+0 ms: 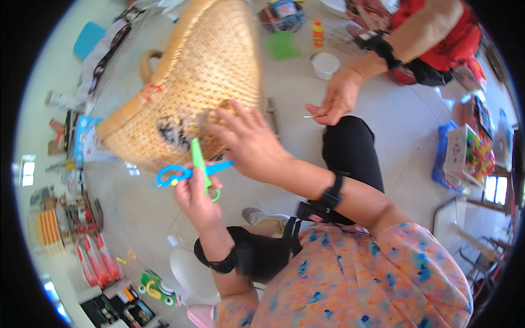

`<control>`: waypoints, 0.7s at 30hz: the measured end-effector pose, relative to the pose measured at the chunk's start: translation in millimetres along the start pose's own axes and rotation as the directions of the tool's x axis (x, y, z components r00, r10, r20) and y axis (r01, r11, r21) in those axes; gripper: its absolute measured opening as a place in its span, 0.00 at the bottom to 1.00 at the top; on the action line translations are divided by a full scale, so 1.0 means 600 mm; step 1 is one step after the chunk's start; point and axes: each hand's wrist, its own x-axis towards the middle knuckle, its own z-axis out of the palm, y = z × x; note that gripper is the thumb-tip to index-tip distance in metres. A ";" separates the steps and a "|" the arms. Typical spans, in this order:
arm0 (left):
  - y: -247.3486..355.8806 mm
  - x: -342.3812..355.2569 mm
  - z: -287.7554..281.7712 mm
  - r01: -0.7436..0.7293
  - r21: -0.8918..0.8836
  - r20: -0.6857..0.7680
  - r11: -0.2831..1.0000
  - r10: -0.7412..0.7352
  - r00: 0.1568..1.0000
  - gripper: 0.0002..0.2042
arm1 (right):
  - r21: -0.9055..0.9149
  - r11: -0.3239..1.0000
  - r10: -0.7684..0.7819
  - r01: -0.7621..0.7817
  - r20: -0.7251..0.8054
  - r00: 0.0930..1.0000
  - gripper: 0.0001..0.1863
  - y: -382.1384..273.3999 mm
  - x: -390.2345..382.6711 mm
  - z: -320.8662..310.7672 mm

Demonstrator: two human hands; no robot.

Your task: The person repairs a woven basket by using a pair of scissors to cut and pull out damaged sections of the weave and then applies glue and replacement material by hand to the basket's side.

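A large woven bamboo basket [219, 60] lies tilted in front of me, its rim and a loop handle [145, 66] toward the left. On its side is a worn patch [174, 131] with dark and whitish marks. My left hand [198, 198] grips a pair of scissors [200, 158], one half green and the other blue. They are spread apart, with the green tip up close to the patch. Flat against the weave, beside the patch, rests my right hand [249, 141], its fingers stretched out and spread.
At the right, another person's hand [339, 99] pinches a thin metal piece. Beyond it are a white bowl [326, 65], a yellow bottle [318, 34] and a green sheet [283, 45]. A box of colourful things [465, 153] stands far right; a green toy [157, 287] lies lower left.
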 end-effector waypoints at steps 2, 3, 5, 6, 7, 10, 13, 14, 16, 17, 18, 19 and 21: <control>0.001 -0.004 -0.004 0.082 -0.110 0.023 0.991 -0.080 0.997 0.08 | 0.061 0.994 -0.086 0.094 -0.116 0.990 0.25 0.003 -0.022 -0.044; -0.006 0.001 0.004 0.109 -0.168 0.026 0.980 -0.106 0.994 0.10 | -0.024 0.993 -0.120 0.117 -0.200 0.972 0.23 0.016 -0.037 -0.065; -0.001 0.003 0.018 0.134 -0.231 0.093 0.964 -0.115 0.989 0.12 | -0.063 0.995 -0.092 0.080 -0.218 0.972 0.22 0.034 -0.052 -0.114; -0.001 0.006 0.014 0.147 -0.251 0.134 0.957 -0.116 0.984 0.14 | -0.064 0.995 -0.091 0.077 -0.257 0.962 0.22 0.041 -0.056 -0.134; -0.005 0.008 0.013 0.166 -0.273 0.185 0.947 -0.118 0.976 0.16 | -0.153 0.987 -0.073 0.037 -0.234 0.969 0.21 0.048 -0.063 -0.154; -0.003 0.009 0.002 0.155 -0.368 0.199 0.917 -0.086 0.976 0.21 | -0.302 0.953 -0.002 -0.037 -0.128 0.992 0.23 0.070 -0.072 -0.181; -0.001 0.007 -0.001 0.195 -0.491 0.228 0.849 -0.090 0.969 0.22 | -0.377 0.924 0.054 -0.058 -0.023 0.998 0.25 0.089 -0.081 -0.189; 0.003 0.007 0.000 0.205 -0.489 0.217 0.848 -0.109 0.970 0.23 | -0.413 0.907 0.106 -0.082 0.036 0.994 0.25 0.094 -0.085 -0.189; 0.000 0.008 -0.003 0.195 -0.478 0.232 0.857 -0.091 0.968 0.22 | -0.429 0.899 0.141 -0.094 0.081 0.987 0.25 0.107 -0.093 -0.183; -0.001 0.008 -0.005 0.190 -0.462 0.253 0.867 -0.076 0.964 0.22 | -0.444 0.889 0.185 -0.113 0.121 0.975 0.26 0.111 -0.095 -0.181; 0.001 0.006 -0.007 0.174 -0.454 0.249 0.874 -0.063 0.966 0.19 | -0.446 0.889 0.178 -0.106 0.122 0.976 0.26 0.112 -0.095 -0.180; 0.002 0.004 -0.010 0.169 -0.458 0.242 0.873 -0.060 0.968 0.19 | -0.470 0.875 0.201 -0.112 0.144 0.969 0.26 0.112 -0.094 -0.179; 0.002 0.000 -0.015 0.181 -0.438 0.230 0.881 -0.085 0.969 0.15 | -0.497 0.861 0.219 -0.109 0.169 0.961 0.27 0.115 -0.097 -0.176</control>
